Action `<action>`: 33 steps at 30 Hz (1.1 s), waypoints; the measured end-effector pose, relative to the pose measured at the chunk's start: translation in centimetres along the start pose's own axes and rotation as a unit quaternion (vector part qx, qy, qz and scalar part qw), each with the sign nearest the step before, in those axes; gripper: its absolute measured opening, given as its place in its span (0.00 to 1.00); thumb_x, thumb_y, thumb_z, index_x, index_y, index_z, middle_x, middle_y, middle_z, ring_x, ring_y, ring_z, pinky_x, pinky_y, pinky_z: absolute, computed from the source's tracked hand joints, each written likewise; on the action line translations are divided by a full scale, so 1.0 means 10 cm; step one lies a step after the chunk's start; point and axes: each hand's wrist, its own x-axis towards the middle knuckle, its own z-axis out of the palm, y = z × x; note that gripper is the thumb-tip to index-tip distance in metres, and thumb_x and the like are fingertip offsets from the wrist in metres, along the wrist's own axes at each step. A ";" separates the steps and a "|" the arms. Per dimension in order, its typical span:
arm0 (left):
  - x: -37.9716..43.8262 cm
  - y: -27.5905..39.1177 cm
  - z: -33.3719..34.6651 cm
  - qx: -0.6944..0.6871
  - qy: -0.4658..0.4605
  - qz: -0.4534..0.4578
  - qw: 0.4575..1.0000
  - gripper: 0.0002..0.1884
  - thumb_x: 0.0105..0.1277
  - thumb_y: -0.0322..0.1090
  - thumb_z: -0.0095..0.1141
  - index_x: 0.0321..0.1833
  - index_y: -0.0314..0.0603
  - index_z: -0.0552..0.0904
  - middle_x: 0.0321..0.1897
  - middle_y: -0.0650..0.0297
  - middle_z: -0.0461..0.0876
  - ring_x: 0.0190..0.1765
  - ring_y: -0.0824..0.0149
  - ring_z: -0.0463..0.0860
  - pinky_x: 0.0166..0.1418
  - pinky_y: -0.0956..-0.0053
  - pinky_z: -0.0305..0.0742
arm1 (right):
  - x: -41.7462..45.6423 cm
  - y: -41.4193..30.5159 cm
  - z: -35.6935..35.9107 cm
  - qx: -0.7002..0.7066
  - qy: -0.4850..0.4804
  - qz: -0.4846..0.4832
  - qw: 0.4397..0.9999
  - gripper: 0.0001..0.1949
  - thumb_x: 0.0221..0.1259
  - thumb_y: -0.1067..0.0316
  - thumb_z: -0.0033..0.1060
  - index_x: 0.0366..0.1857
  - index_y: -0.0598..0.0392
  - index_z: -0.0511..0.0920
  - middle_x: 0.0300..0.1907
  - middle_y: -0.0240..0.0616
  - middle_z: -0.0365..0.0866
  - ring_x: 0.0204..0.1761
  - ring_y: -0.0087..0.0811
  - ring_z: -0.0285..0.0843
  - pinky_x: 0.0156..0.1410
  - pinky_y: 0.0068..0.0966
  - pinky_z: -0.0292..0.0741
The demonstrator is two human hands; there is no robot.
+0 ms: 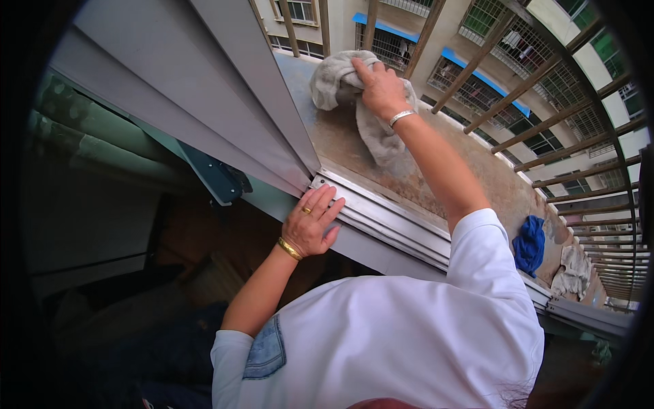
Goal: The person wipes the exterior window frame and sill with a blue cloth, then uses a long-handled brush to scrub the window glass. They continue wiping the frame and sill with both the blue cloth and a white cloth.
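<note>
My right hand (pixel 382 89) is out over the concrete ledge (pixel 347 135) beyond the window, gripping a damp-looking grey cloth (pixel 337 76). Part of that cloth hangs down and lies against the ledge. My left hand (pixel 310 222) rests flat, with fingers spread, on the end of the white metal sliding-window track (pixel 388 225), beside the foot of the window frame (pixel 245 76). It holds nothing. A crumpled blue cloth (pixel 530 245) lies further right on the ledge, and past it is a pale, stained cloth (pixel 572 273).
Rusty metal security bars (pixel 477 71) rise along the ledge's outer edge, with a building behind them. Sliding panels stand close on the left. Indoors, a curtain (pixel 97 122) and a dark blue metal part (pixel 212 174) are below the frame.
</note>
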 end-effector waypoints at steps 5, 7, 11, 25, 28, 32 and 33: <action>0.02 0.00 0.01 0.000 -0.003 0.008 1.000 0.29 0.51 0.38 0.58 0.60 0.41 0.76 0.62 0.50 0.71 0.66 0.51 0.68 0.70 0.58 0.61 | -0.12 -0.73 0.49 0.130 -0.109 -0.161 0.972 0.38 0.50 0.62 0.62 0.70 0.33 0.59 0.54 0.48 0.72 0.55 0.50 0.71 0.57 0.44 0.70; 0.01 0.01 0.00 -0.001 -0.009 0.005 1.000 0.29 0.51 0.38 0.58 0.60 0.40 0.76 0.62 0.50 0.70 0.66 0.51 0.68 0.70 0.57 0.61 | -0.25 -0.91 0.80 0.046 -0.162 -0.178 0.970 0.38 0.50 0.57 0.63 0.70 0.31 0.59 0.56 0.44 0.72 0.57 0.48 0.70 0.60 0.50 0.64; -0.01 0.00 0.00 0.007 -0.014 0.004 1.000 0.29 0.52 0.38 0.58 0.60 0.41 0.76 0.62 0.50 0.70 0.67 0.51 0.68 0.70 0.57 0.61 | -0.10 -0.72 0.82 0.090 -0.170 -0.089 0.977 0.35 0.52 0.60 0.60 0.68 0.30 0.61 0.56 0.43 0.72 0.57 0.49 0.70 0.58 0.48 0.68; 0.01 0.02 -0.01 0.006 0.015 0.019 1.000 0.29 0.51 0.37 0.59 0.60 0.40 0.75 0.63 0.51 0.70 0.67 0.51 0.68 0.69 0.57 0.62 | -1.77 2.13 -0.58 -0.139 -0.132 0.178 0.965 0.26 0.53 0.66 0.56 0.60 0.36 0.73 0.46 0.45 0.78 0.44 0.49 0.80 0.51 0.42 0.76; 0.01 0.04 0.00 0.008 0.016 0.021 1.000 0.29 0.51 0.37 0.59 0.60 0.39 0.75 0.63 0.51 0.70 0.66 0.51 0.68 0.69 0.57 0.62 | -1.91 2.25 -0.89 -0.189 -0.180 0.238 0.936 0.25 0.53 0.68 0.53 0.59 0.37 0.74 0.46 0.45 0.81 0.48 0.46 0.81 0.51 0.40 0.76; 0.00 0.03 0.01 0.012 0.023 0.014 1.000 0.30 0.50 0.37 0.59 0.60 0.40 0.75 0.62 0.51 0.70 0.66 0.51 0.68 0.69 0.57 0.62 | -1.98 2.06 -1.44 -0.159 -0.140 0.302 0.930 0.27 0.49 0.67 0.54 0.59 0.37 0.74 0.49 0.46 0.81 0.51 0.46 0.79 0.54 0.39 0.75; 0.00 0.05 0.02 0.013 0.024 0.014 1.000 0.30 0.50 0.37 0.59 0.60 0.40 0.75 0.62 0.51 0.70 0.66 0.52 0.68 0.69 0.57 0.62 | -1.97 1.94 -1.51 -0.145 -0.111 0.302 0.936 0.27 0.48 0.67 0.55 0.59 0.38 0.74 0.49 0.46 0.81 0.51 0.46 0.79 0.54 0.39 0.75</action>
